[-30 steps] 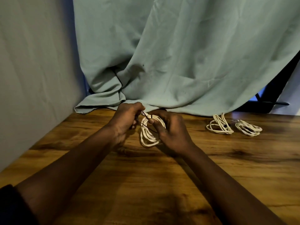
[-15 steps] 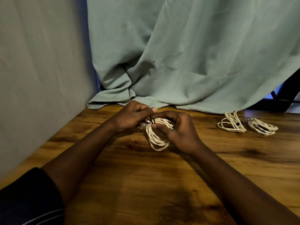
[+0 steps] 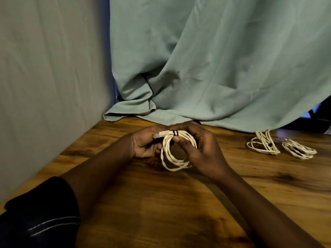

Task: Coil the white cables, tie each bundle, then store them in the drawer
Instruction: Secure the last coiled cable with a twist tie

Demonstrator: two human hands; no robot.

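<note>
Coil: white cable coil (image 3: 176,151) hung upright between both hands, near the counter's (image 3: 161,203) back edge.
Tie: dark tie (image 3: 174,133) wrapped at its top.
Hands: left hand (image 3: 145,144) pinched the plug end; right hand (image 3: 200,149) clamped the loops.
Axis: plug pointed left, nearer the left hand.
Others: two tied bundles (image 3: 262,145) lay well apart, toward the right edge.

text: none legible | labels: none | numbers: none
</note>
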